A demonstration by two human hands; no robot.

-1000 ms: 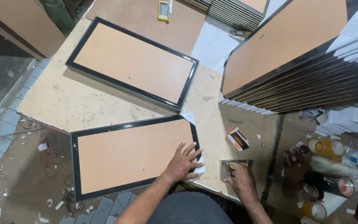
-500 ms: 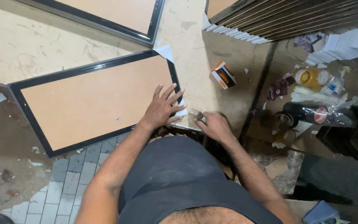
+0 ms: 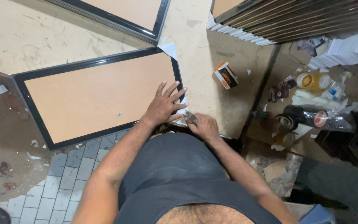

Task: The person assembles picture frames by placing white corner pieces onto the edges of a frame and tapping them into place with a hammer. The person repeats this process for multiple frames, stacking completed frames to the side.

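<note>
Plywood bench [image 3: 63,37], framing shop: left hand [image 3: 162,107] flat, spread on framed backing board [image 3: 96,97]; right hand [image 3: 204,124] grips small metal tool [image 3: 191,118] at frame's near corner, backing prob half fixed

Orange-white box [image 3: 225,75] on table; yellow jar [image 3: 310,80]; frame stack [image 3: 295,16].

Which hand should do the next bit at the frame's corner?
Probably the right hand: it grips a small metal tool right beside the near corner of the black frame. The left hand lies flat on the brown backing board, steadying it.
</note>
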